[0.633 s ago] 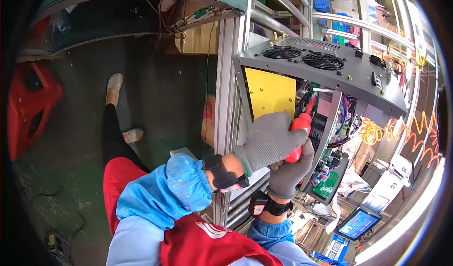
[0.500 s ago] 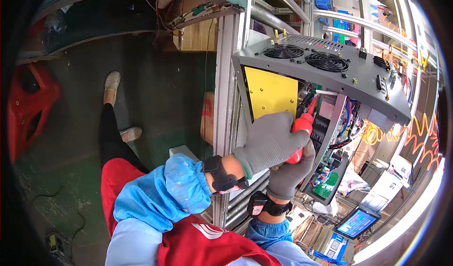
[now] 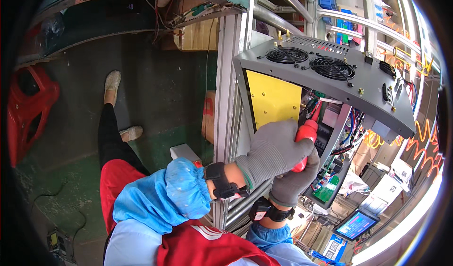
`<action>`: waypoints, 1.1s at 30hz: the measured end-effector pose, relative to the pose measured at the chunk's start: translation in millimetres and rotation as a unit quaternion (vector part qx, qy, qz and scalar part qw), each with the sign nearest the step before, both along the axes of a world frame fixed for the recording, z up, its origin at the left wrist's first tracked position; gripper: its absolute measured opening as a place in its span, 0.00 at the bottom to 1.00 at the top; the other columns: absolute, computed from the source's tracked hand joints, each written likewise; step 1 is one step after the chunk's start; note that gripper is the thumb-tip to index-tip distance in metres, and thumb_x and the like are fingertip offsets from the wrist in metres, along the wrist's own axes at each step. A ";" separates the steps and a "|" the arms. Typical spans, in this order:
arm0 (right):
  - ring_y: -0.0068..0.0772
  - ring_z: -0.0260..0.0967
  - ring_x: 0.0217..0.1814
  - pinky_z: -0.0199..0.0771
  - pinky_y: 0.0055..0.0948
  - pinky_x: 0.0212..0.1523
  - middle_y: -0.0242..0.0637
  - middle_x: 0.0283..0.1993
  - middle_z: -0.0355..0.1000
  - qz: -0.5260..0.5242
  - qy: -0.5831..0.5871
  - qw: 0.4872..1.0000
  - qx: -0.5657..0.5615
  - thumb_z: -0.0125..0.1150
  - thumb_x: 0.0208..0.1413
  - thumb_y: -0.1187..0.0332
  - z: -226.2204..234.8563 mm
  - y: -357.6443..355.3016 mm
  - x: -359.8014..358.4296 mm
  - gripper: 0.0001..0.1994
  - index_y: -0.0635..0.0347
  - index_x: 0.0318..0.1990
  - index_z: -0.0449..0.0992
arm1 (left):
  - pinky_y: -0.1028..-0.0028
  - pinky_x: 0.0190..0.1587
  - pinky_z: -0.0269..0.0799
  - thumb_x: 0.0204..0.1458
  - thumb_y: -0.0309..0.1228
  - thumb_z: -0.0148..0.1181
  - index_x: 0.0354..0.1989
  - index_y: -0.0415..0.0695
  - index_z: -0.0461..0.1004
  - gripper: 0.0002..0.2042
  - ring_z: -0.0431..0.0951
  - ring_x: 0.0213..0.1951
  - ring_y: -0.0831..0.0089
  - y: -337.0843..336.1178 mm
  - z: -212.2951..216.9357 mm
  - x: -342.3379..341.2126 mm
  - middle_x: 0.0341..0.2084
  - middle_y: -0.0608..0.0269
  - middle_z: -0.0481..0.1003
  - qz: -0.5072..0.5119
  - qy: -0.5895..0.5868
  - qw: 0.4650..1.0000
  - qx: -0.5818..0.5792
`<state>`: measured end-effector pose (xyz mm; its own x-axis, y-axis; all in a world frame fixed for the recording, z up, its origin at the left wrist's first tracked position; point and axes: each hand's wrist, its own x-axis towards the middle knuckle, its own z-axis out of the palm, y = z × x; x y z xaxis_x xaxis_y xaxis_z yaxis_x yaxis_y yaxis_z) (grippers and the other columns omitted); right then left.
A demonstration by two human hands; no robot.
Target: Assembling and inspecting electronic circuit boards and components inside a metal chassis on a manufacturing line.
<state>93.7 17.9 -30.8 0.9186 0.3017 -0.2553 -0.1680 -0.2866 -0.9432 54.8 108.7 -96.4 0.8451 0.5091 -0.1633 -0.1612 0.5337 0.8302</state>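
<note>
A red squeeze bottle (image 3: 307, 131) with a tapered nozzle is in my gloved hands, tilted so its tip points into the open side of a dark grey metal case (image 3: 330, 84). My left hand (image 3: 276, 145), in a grey glove, is closed around the bottle's body from the left. Below it, my right hand (image 3: 295, 183), also gloved in grey, closes around the bottle's lower end; its fingers are partly hidden. Beside the nozzle are wires and a yellow panel (image 3: 275, 98) fixed with small brass-coloured screws. What the tip touches is too small to make out.
Two black fan grilles (image 3: 332, 68) sit on the case's top. A metal frame post (image 3: 226, 77) stands to its left. A green circuit board (image 3: 327, 189) shows at lower right, near a lit screen (image 3: 357, 224). A red plastic stool (image 3: 33, 105) stands far left.
The case, bottle and both hands appear slightly farther right and lower in the picture, as the view shifts a little. My grip on the red bottle looks the same.
</note>
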 end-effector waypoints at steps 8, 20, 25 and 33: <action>0.21 0.61 0.12 0.53 0.21 0.09 0.28 0.21 0.68 -0.066 -0.045 0.997 -0.016 0.43 0.66 0.53 -5.2 11.0 -10.1 0.16 0.55 0.37 0.71 | 0.62 0.26 0.71 0.52 0.46 0.61 0.26 0.35 0.74 0.21 0.78 0.22 0.57 4.0 0.0 -0.9 0.17 0.49 0.74 -0.007 0.017 0.999 0.033; 0.18 0.60 0.14 0.53 0.19 0.12 0.28 0.21 0.68 -0.022 -0.022 0.999 -0.025 0.45 0.66 0.52 -0.9 -1.0 -3.8 0.17 0.55 0.37 0.71 | 0.63 0.26 0.71 0.51 0.47 0.62 0.27 0.35 0.75 0.22 0.78 0.23 0.57 -6.6 -0.1 4.3 0.18 0.48 0.74 0.001 0.010 1.000 0.008; 0.18 0.59 0.11 0.52 0.20 0.09 0.27 0.19 0.66 -0.031 -0.016 0.999 -0.016 0.42 0.68 0.54 1.5 0.1 0.3 0.17 0.55 0.35 0.71 | 0.62 0.27 0.71 0.51 0.47 0.62 0.26 0.35 0.75 0.22 0.78 0.23 0.55 -2.9 4.2 4.9 0.19 0.47 0.74 0.014 0.021 0.999 0.029; 0.17 0.56 0.12 0.49 0.19 0.12 0.26 0.18 0.65 -0.009 0.021 0.999 -0.028 0.42 0.66 0.47 3.5 -12.3 -16.9 0.20 0.52 0.33 0.70 | 0.62 0.31 0.71 0.51 0.49 0.60 0.29 0.36 0.75 0.23 0.78 0.27 0.53 -0.1 5.4 -20.5 0.22 0.46 0.74 -0.032 0.064 0.995 0.068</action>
<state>76.8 5.6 -27.3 0.9123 0.2688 -0.3088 -0.2121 -0.3347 -0.9181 34.3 108.6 -91.1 0.8535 0.4795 -0.2040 -0.0192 0.4201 0.9073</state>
